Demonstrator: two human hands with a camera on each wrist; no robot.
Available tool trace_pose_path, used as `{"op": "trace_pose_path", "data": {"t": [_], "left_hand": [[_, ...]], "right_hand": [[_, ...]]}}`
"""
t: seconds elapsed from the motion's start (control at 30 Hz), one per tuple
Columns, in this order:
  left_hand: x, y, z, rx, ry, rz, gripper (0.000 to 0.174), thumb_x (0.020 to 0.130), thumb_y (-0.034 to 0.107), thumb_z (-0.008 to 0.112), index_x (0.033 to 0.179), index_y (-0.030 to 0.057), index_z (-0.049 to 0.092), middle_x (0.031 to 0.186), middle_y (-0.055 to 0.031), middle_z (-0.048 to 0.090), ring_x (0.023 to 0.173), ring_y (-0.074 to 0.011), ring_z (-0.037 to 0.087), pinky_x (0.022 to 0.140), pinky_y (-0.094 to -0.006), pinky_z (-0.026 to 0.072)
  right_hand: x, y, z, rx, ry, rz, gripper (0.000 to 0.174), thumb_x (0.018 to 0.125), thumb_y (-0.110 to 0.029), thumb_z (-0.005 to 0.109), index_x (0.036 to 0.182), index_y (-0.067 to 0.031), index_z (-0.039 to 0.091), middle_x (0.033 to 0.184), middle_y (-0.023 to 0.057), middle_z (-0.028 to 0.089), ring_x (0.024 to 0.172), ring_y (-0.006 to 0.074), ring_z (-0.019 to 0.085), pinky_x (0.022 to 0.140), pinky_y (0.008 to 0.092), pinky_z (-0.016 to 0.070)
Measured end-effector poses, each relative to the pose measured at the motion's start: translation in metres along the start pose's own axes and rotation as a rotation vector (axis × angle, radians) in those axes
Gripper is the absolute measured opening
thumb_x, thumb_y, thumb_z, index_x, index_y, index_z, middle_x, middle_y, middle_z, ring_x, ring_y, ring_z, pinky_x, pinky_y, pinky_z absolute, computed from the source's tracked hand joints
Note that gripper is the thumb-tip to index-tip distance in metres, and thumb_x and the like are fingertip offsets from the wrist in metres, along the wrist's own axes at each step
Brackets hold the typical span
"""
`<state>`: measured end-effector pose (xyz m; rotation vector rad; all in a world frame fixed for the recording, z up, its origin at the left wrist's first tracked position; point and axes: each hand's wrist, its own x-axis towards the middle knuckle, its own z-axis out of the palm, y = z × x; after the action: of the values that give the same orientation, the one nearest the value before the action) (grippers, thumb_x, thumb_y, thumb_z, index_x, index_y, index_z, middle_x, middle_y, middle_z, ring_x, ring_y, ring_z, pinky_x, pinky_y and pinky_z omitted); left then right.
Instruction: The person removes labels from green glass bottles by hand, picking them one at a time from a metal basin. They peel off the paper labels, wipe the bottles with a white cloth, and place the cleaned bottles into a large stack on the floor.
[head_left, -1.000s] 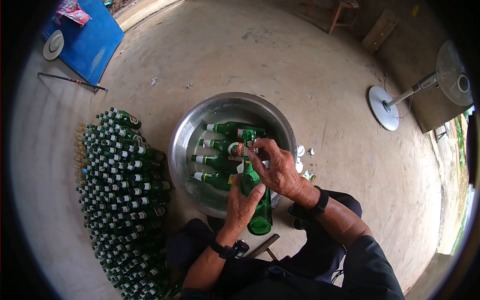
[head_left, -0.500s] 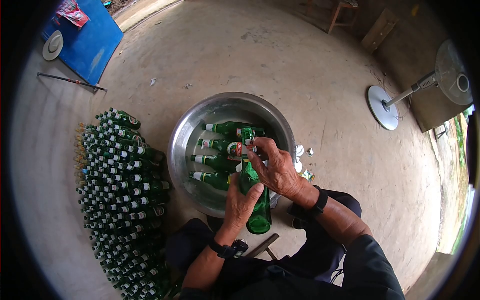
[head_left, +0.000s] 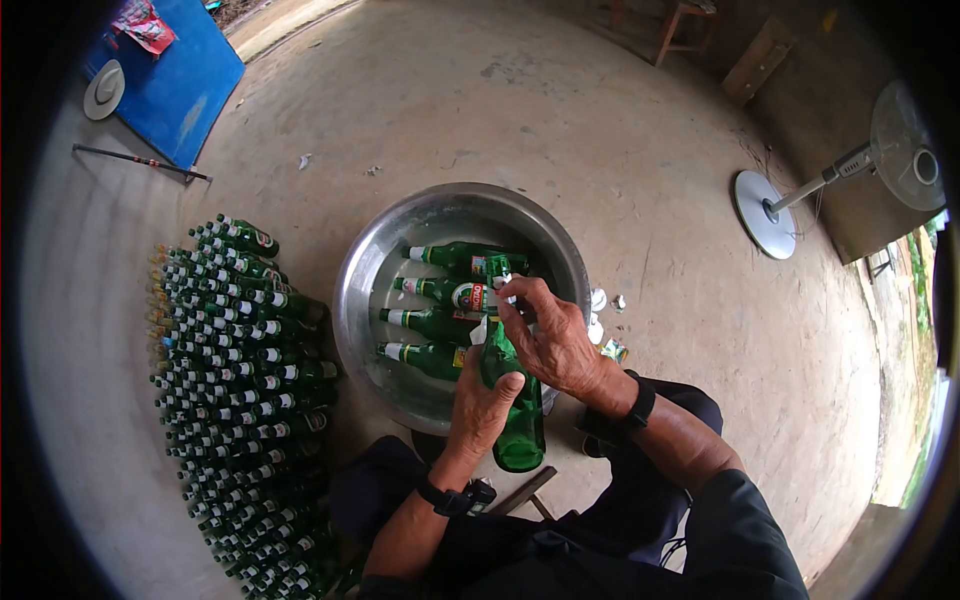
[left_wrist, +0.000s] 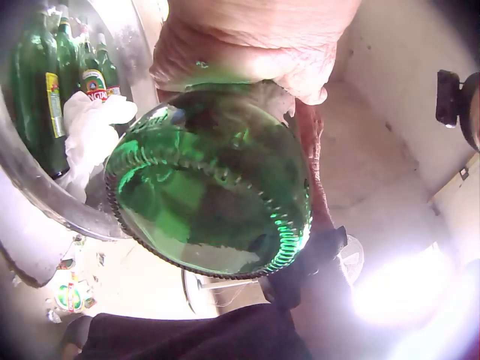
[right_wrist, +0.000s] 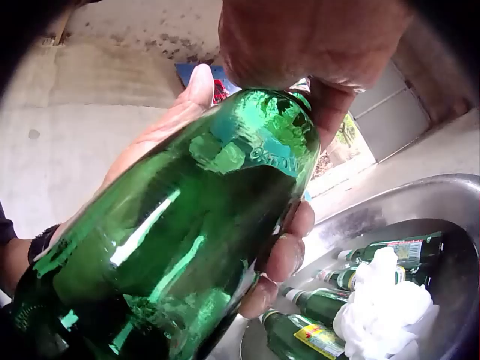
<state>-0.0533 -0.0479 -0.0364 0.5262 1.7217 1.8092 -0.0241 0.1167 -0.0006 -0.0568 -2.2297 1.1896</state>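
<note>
My left hand (head_left: pixel 482 405) grips a green glass beer bottle (head_left: pixel 520 430) round its body. It is tilted, with its neck pointing away over the basin and its base toward me. No label shows on the body in the right wrist view, only raised glass lettering near the shoulder. With thumb and forefinger, my right hand (head_left: pixel 556 345) pinches at the neck label (head_left: pixel 501 284), a whitish scrap by the fingertips. Below lies a metal basin (head_left: pixel 352 275) of water with several labelled bottles (head_left: pixel 432 322) on their sides. A crumpled white wad (right_wrist: pixel 382 304) lies over them.
Many upright green bottles (head_left: pixel 250 400) crowd the floor left of the basin. Crumpled label scraps (head_left: pixel 598 318) lie just right of it. Farther off stand a pedestal fan (head_left: pixel 770 212), a blue panel (head_left: pixel 190 90) and a wooden stool (head_left: pixel 672 40).
My right fingertips have shifted slightly at the bottle's neck, where more white shows now. The left hand keeps its grip, and the bottle has barely moved.
</note>
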Motion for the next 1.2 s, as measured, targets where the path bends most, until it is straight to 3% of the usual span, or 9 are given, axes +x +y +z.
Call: {"op": "trace_pose_path", "data": {"t": [0.17, 0.23, 0.43, 0.67, 0.73, 0.93, 1.13, 1.2], "left_hand": [[-0.002, 0.011, 0.005, -0.008, 0.028, 0.007, 0.083, 0.086, 0.062, 0.075, 0.132, -0.0034, 0.050, 0.116, -0.0126, 0.059, 0.107, -0.0227, 0.055, 0.097, -0.0377, 0.0450], [0.000, 0.009, 0.004, 0.004, 0.030, 0.016, 0.083, 0.086, 0.062, 0.075, 0.131, -0.0035, 0.050, 0.116, -0.0127, 0.059, 0.108, -0.0227, 0.055, 0.097, -0.0376, 0.0450], [0.001, 0.000, 0.000, -0.006, 0.003, -0.018, 0.084, 0.086, 0.061, 0.076, 0.132, -0.0041, 0.050, 0.117, -0.0140, 0.059, 0.108, -0.0233, 0.055, 0.097, -0.0377, 0.0450], [0.001, 0.003, 0.003, -0.040, 0.009, 0.000, 0.084, 0.087, 0.060, 0.077, 0.133, -0.0050, 0.050, 0.119, -0.0148, 0.061, 0.107, -0.0236, 0.056, 0.096, -0.0380, 0.0461], [0.003, -0.003, 0.004, -0.044, 0.024, 0.011, 0.083, 0.087, 0.059, 0.077, 0.133, -0.0048, 0.050, 0.118, -0.0144, 0.061, 0.107, -0.0232, 0.057, 0.096, -0.0378, 0.0463], [0.000, 0.001, 0.004, -0.084, 0.015, -0.051, 0.080, 0.087, 0.057, 0.077, 0.131, -0.0041, 0.052, 0.115, -0.0122, 0.063, 0.104, -0.0207, 0.057, 0.094, -0.0362, 0.0469], [0.000, 0.000, 0.004, -0.116, 0.032, -0.070, 0.076, 0.088, 0.054, 0.078, 0.130, -0.0032, 0.053, 0.113, -0.0103, 0.063, 0.103, -0.0193, 0.057, 0.093, -0.0349, 0.0471], [0.001, 0.000, 0.005, -0.133, 0.034, -0.078, 0.075, 0.088, 0.053, 0.078, 0.131, -0.0031, 0.053, 0.114, -0.0103, 0.063, 0.103, -0.0192, 0.057, 0.093, -0.0349, 0.0469]], "right_hand": [[-0.002, 0.004, 0.006, -0.037, 0.047, -0.107, 0.032, 0.092, 0.003, 0.067, 0.119, 0.0008, 0.050, 0.100, 0.0188, 0.068, 0.078, 0.0364, 0.073, 0.066, 0.0402, 0.0593], [-0.001, -0.006, 0.005, 0.061, 0.083, 0.025, 0.032, 0.092, 0.004, 0.066, 0.120, 0.0012, 0.050, 0.100, 0.0195, 0.069, 0.079, 0.0365, 0.073, 0.066, 0.0405, 0.0589], [-0.001, 0.001, 0.001, 0.022, 0.004, 0.019, 0.030, 0.094, 0.003, 0.065, 0.120, 0.0029, 0.050, 0.103, 0.0199, 0.070, 0.081, 0.0360, 0.074, 0.066, 0.0400, 0.0591], [-0.004, 0.003, 0.008, 0.017, 0.063, -0.050, 0.029, 0.095, 0.003, 0.064, 0.119, 0.0019, 0.050, 0.105, 0.0214, 0.070, 0.080, 0.0370, 0.074, 0.064, 0.0407, 0.0585], [0.000, -0.005, 0.007, 0.110, 0.114, 0.050, 0.025, 0.095, 0.002, 0.064, 0.116, 0.0021, 0.050, 0.102, 0.0224, 0.070, 0.078, 0.0362, 0.073, 0.061, 0.0408, 0.0575], [-0.002, -0.002, 0.001, 0.024, 0.028, 0.056, 0.022, 0.095, 0.002, 0.065, 0.113, 0.0026, 0.053, 0.100, 0.0225, 0.069, 0.072, 0.0344, 0.073, 0.058, 0.0408, 0.0556], [-0.003, 0.005, 0.001, -0.011, 0.064, -0.082, 0.023, 0.094, 0.002, 0.065, 0.113, 0.0026, 0.052, 0.102, 0.0223, 0.069, 0.075, 0.0365, 0.073, 0.062, 0.0403, 0.0579], [-0.003, -0.003, -0.002, 0.014, 0.043, -0.045, 0.024, 0.094, 0.002, 0.065, 0.115, 0.0026, 0.052, 0.104, 0.0220, 0.069, 0.077, 0.0373, 0.073, 0.063, 0.0404, 0.0584]]}}
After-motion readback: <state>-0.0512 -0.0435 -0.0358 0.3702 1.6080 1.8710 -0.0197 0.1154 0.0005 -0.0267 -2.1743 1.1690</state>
